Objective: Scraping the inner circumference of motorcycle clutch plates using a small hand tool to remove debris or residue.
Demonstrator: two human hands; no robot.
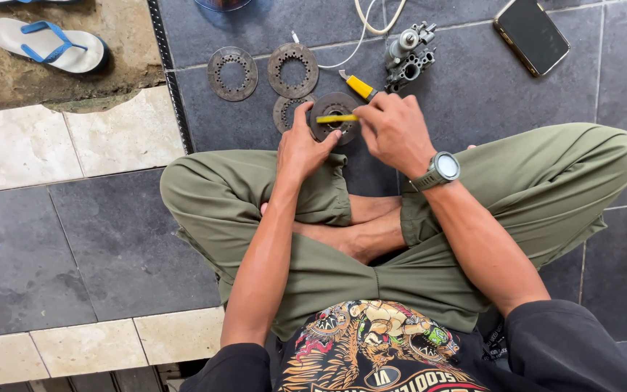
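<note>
1. Nearest the camera, a person sits cross-legged on dark floor tiles (110,239) in olive trousers (255,196), both forearms reaching forward over the knees.

2. The left hand (300,149) steadies a round toothed metal plate (335,129) just beyond the knees. Its thumb and forefinger pinch the plate's near-left rim; the other fingers curl beneath, and whether they press the plate I cannot tell.

3. The right hand (395,131), with a watch (443,168) at its wrist, has its fingers pressed together around a yellow utility knife (359,87). The handle sticks out past the knuckles, up and to the left.

4. Across the plate's face, right at both sets of fingertips, lies a slim yellow strip (337,118), probably the knife's blade slide or a second small tool; the view is too small to be sure. Its long axis runs nearly level, left to right, ending by the left thumb.

5. As a judgement, the work looks to be midway: one plate is in hand under the tool, with the rest laid out apart.

6. Just beyond the left fingers a second plate (286,110) lies partly tucked under the held one. Farther out lie two more rings (232,72) (293,70), flat on the tile.

7. Beyond the right fingers sits a carburettor body (409,56). Farther still are a white cable (371,29), a phone (531,35), and, far left, a blue-strapped sandal (48,45).
</note>
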